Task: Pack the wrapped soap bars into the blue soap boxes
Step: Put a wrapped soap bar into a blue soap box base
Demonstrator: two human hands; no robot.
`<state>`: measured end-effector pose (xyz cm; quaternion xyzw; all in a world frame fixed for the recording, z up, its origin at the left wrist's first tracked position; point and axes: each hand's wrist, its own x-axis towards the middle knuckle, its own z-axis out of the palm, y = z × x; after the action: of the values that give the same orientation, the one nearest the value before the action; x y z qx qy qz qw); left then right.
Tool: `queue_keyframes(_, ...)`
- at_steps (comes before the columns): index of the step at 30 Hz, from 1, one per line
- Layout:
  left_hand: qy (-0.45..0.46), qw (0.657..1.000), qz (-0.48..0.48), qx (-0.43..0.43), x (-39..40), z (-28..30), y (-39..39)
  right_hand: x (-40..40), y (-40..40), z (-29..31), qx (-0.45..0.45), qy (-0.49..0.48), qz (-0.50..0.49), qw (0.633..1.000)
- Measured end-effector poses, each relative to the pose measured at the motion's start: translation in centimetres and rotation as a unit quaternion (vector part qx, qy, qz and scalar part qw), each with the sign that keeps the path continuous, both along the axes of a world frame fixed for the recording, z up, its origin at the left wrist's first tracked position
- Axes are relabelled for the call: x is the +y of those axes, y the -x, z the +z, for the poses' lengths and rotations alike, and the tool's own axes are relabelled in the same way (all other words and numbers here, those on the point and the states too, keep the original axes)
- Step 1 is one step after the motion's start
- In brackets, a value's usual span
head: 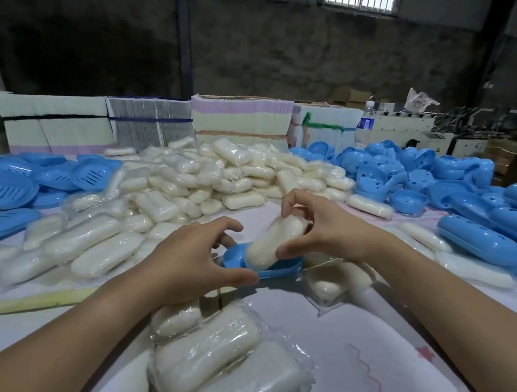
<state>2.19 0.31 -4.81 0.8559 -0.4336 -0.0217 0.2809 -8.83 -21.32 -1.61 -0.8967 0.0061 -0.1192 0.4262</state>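
Being lowered into an open blue plastic soap box [266, 267] at the near middle of the pale table [376, 327] is a white oval soap bar in clear film wrap [273, 242], tilted with its lower end already inside the tray and its upper end raised toward the right. The bar is being pinched by the right hand [324, 224], whose thumb and fingers are curled round its upper end, while the box is being steadied by the left hand [193, 260], whose thumb is pressed at the near rim and whose fingers are arched over the far rim. Judging from this, the seating step is in hand; the next move seems to call for the bar to be laid flat and a lid fitted. A large heap of wrapped white bars [192, 183] is lying farther away, slotted blue lids [4, 190] are piled at the far left, and closed blue boxes [510, 233] are stacked at the right.
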Motion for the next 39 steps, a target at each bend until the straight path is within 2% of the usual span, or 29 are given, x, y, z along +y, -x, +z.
queue_keyframes(3, 0.004, 1.000, 0.005, -0.008, 0.0, 0.0, 0.1, -0.1, -0.3, -0.5, 0.039, 0.139, -0.023, 0.989)
queue_keyframes(5, 0.001, 1.000, 0.006, -0.017, 0.0, 0.1, 0.1, 0.3, -0.7, -0.9, 0.030, 0.183, -0.016, 0.983)
queue_keyframes(10, -0.002, 1.000, 0.003, -0.022, 0.1, 0.1, 0.0, -0.8, 0.1, 0.2, 0.063, 0.070, 0.043, 0.995)
queue_keyframes(13, -0.005, 1.000, 0.008, -0.028, 0.0, 0.0, 0.0, -1.8, 0.8, 0.9, 0.073, 0.115, 0.036, 0.990)
queue_keyframes(16, -0.004, 1.000, 0.012, -0.028, 0.0, -0.1, -0.1, -1.4, 0.6, 0.8, 0.059, 0.110, 0.030, 0.992)
queue_keyframes(22, 0.012, 1.000, 0.019, -0.020, 0.1, -0.2, -0.1, -0.3, 0.0, 0.5, 0.038, 0.159, 0.021, 0.986)
queue_keyframes(26, 0.016, 0.999, 0.024, -0.016, 0.1, -0.1, 0.0, -0.3, 0.1, 0.2, 0.039, 0.138, 0.035, 0.989)
queue_keyframes(29, 0.013, 1.000, 0.021, -0.019, 0.1, -0.1, 0.0, -1.0, 0.1, 0.2, 0.000, 0.103, 0.037, 0.994)
queue_keyframes(33, 0.005, 1.000, 0.019, -0.022, 0.1, -0.1, 0.0, -2.8, -0.4, 0.2, -0.069, 0.050, -0.049, 0.995)
queue_keyframes(39, 0.010, 1.000, 0.012, -0.019, 0.0, -0.1, 0.0, -7.6, -3.3, 0.9, -0.056, 0.111, -0.221, 0.967)
